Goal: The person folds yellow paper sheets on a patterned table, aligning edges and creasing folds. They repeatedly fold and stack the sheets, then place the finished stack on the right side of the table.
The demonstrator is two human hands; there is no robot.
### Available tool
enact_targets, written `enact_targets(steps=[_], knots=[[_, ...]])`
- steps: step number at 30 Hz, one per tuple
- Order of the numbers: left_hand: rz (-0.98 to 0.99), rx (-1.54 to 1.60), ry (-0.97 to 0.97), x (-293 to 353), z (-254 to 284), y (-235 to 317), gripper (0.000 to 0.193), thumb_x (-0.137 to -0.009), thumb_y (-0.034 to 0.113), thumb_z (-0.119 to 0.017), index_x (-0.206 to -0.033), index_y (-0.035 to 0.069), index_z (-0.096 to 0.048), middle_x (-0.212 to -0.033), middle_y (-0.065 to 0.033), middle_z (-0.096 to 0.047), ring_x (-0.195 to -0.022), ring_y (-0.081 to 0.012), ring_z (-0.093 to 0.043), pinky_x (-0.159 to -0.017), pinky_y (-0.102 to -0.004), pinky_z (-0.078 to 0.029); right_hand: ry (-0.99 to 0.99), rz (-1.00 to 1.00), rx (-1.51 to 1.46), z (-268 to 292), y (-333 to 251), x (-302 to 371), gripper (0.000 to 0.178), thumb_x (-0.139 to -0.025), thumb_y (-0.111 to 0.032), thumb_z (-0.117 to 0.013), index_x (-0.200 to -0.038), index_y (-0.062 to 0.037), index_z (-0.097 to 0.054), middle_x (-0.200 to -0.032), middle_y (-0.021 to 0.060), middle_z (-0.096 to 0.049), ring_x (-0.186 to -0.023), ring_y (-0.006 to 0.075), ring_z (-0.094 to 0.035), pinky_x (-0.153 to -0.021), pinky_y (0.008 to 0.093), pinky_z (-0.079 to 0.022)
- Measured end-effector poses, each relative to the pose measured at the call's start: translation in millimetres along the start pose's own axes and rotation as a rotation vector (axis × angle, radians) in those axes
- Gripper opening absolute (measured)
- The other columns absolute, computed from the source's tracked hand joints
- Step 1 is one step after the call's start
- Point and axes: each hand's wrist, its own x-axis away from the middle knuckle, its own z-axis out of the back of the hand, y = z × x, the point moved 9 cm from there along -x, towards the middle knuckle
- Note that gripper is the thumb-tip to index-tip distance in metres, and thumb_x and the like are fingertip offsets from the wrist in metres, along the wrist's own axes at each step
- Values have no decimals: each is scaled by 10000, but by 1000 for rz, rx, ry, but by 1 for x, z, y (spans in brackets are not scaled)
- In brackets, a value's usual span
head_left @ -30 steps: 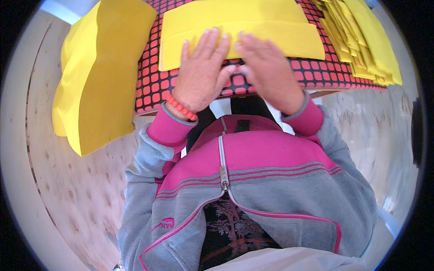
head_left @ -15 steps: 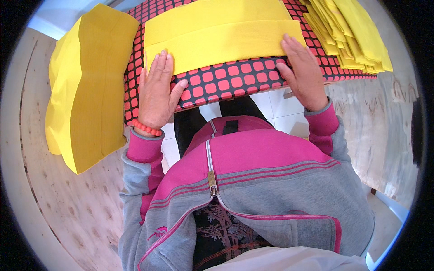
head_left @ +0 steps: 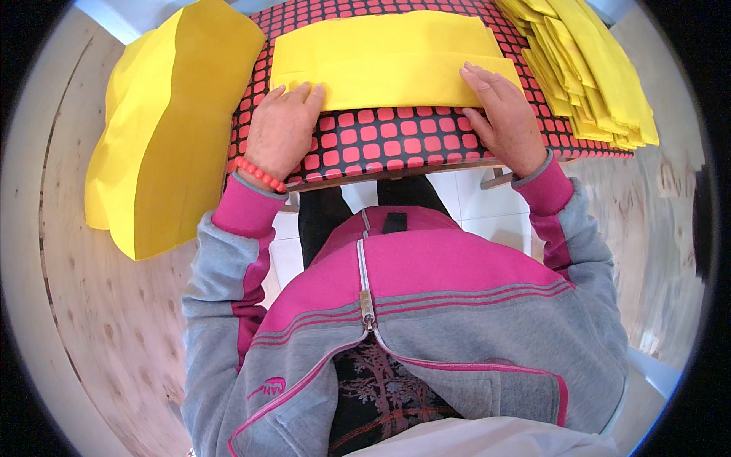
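Observation:
A folded yellow cloth [head_left: 388, 65] lies crosswise on a table [head_left: 381, 141] covered in black with a red rounded-square pattern. My left hand [head_left: 283, 133], with a red bead bracelet [head_left: 260, 174] at its wrist, is closed at the cloth's near left corner. Its fingers are bent and the thumb is drawn in beside them, so the grip is partly hidden. Toward the near right corner, my right hand [head_left: 504, 118] rests with fingers stretched over the cloth. The right thumb is apart, just off the near edge over the patterned cover.
A large yellow sheet [head_left: 183, 129] hangs over the table's left side. At the far right lies a stack of folded yellow cloths [head_left: 590, 72], overhanging the edge. Wooden boards [head_left: 114, 320] show to the left, and pale floor tiles [head_left: 487, 194] appear below the table.
My left hand has gone from lying flat with its thumb out to bent fingers at the corner. My right fingers have shifted slightly inward. The whole view has also moved a little.

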Motion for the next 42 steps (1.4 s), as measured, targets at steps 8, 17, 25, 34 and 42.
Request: enact_targets(steps=[8,17,25,34,42], knots=[[1,-17,146,-1,8,-12,380,-852,66,-633,-1230,44,-659,-1236,-150,-698,-1212,-306,-631,-1142,-552,-349,11,2,204,7,33,-1,193,-909,-99,-546,-1100,-94,-574,-905,117,-646,-825,330,-686,-645,441,-542],[541,2057,-219,35,-16,81,507,-1043,211,-580,-1485,0,-448,-1428,-206,-583,-1277,-282,-613,-1061,-396,-495,-40,-106,234,47,-42,19,75,-870,-91,-581,-934,-87,-542,-797,111,-612,-685,323,-664,-576,430,-527],[789,2470,-103,43,-33,110,485,-1049,385,-530,-1411,64,-506,-1317,-126,-654,-1165,-239,-659,-985,-405,-533,-41,159,163,33,-168,10,87,-828,-185,-611,-837,-132,-541,-736,40,-540,-620,194,-623,-542,354,-491],[821,2385,-162,79,-44,88,466,-965,108,-632,-1392,-32,-508,-1348,-158,-630,-1232,-276,-628,-1082,-431,-495,-57,128,-254,89,-109,15,422,-875,-316,-751,-1208,-72,-667,-1021,99,-710,-882,321,-708,-735,405,-564],[775,2304,-356,108,-25,72,440,-956,92,-622,-1377,-21,-557,-1288,-136,-673,-1159,-241,-672,-1015,-374,-532,183,131,-190,19,-30,12,623,-848,-209,-744,-1425,-94,-537,-1445,150,-565,-1283,343,-574,-1056,425,-474]])
